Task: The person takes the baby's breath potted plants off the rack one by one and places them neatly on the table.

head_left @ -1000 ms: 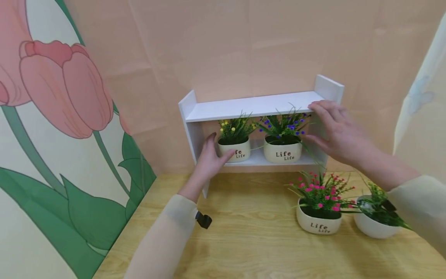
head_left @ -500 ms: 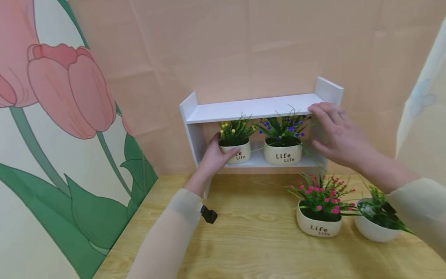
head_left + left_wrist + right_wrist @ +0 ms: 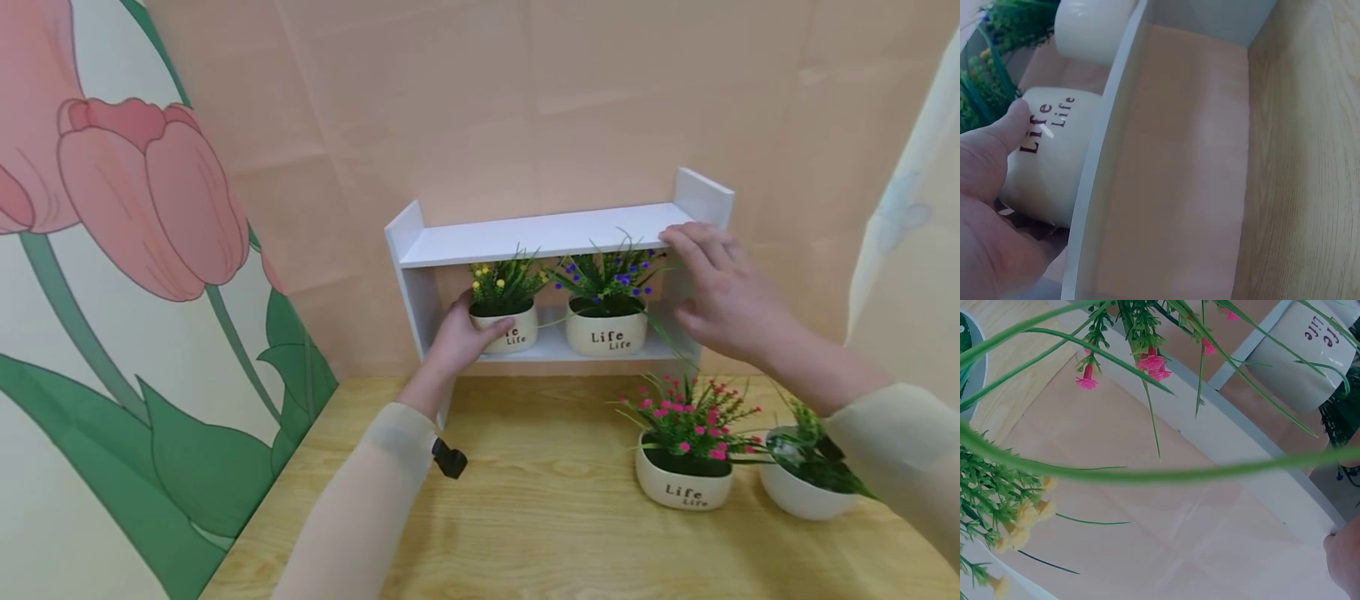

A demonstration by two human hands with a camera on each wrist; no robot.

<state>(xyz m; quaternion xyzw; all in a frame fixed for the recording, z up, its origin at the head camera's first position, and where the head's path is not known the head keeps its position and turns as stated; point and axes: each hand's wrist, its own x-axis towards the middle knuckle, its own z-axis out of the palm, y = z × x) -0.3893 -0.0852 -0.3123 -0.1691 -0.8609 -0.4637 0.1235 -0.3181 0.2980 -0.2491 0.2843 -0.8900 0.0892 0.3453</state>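
A cream-white pot (image 3: 523,328) stands upright on the lower board of a white shelf (image 3: 540,236), toward its left end. It is smooth and slightly glossy, with rounded corners and a wide mouth, and "Life" is printed twice on the front in dark reddish brown, once large and once smaller. Green grassy leaves with small round yellow flowers rise out of it, their tips reaching about the top board. The left hand (image 3: 456,337) grips this pot by its left side, thumb across the front and over part of the lettering, fingers bent round behind. Just to the right, near but apart, is a matching pot with blue flowers (image 3: 606,329). The right hand (image 3: 723,287) is spread and lightly bent, fingertips resting on the front edge of the top board near its right end, thumb lower and apart from them; it has no pot in its hold. On the wooden counter (image 3: 540,517) in front stand a pot with pink flowers (image 3: 684,485) and, beside it, a rounder white pot (image 3: 806,493) with green leaves, partly behind the right sleeve (image 3: 903,442)
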